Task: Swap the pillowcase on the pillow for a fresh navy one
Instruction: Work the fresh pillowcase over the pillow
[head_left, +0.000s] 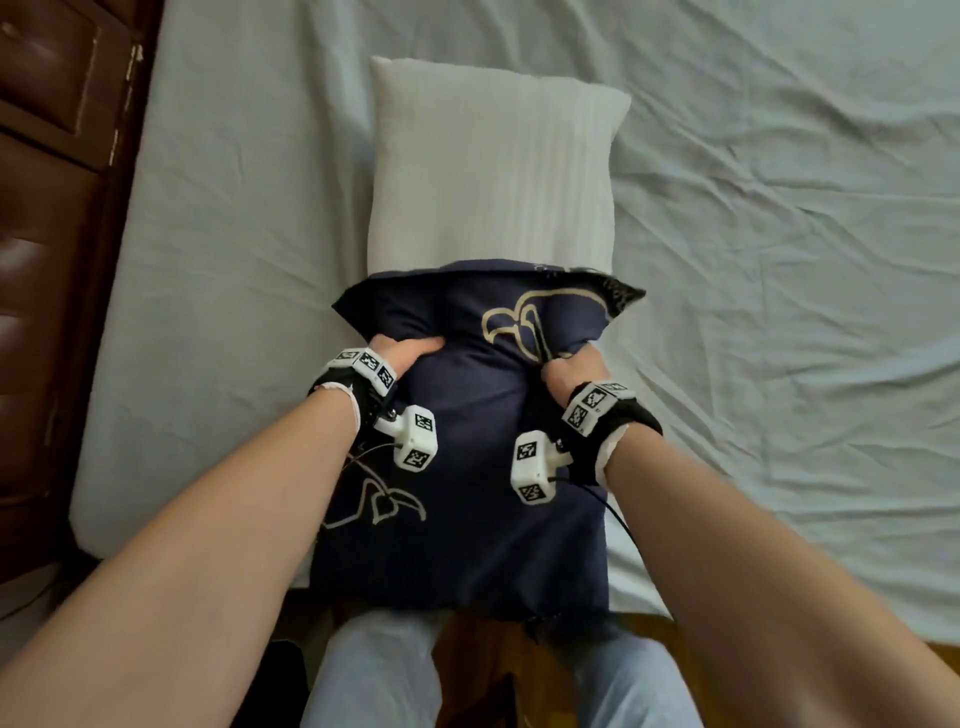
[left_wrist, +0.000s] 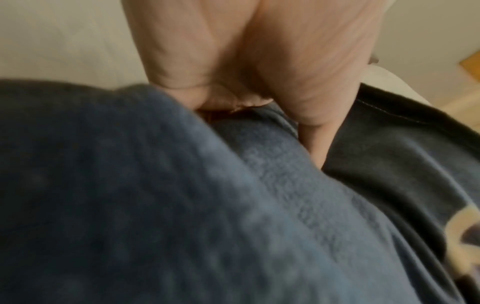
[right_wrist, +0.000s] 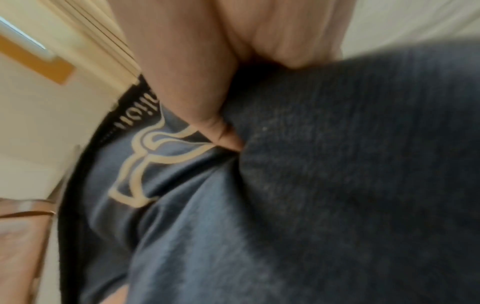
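Pale grey bed sheet (head_left: 753, 218) everywhere, wrinkly on the right, dark wooden furniture (head_left: 47, 208) off to the left. So the white pillow (head_left: 488, 166) lies in the middle of the bed with its long axis running near to far. My guess is that's so the navy pillowcase (head_left: 457, 509) can be dragged straight up it. The case covers the near half, closed end hanging off the near bed edge by my legs (head_left: 379, 675), open mouth pointing far. My left hand (head_left: 408, 353) and right hand (head_left: 574, 371) are each bunched tight on a fistful of navy fabric near the mouth, one on each side, probably to keep the pull even. Far half is bare.
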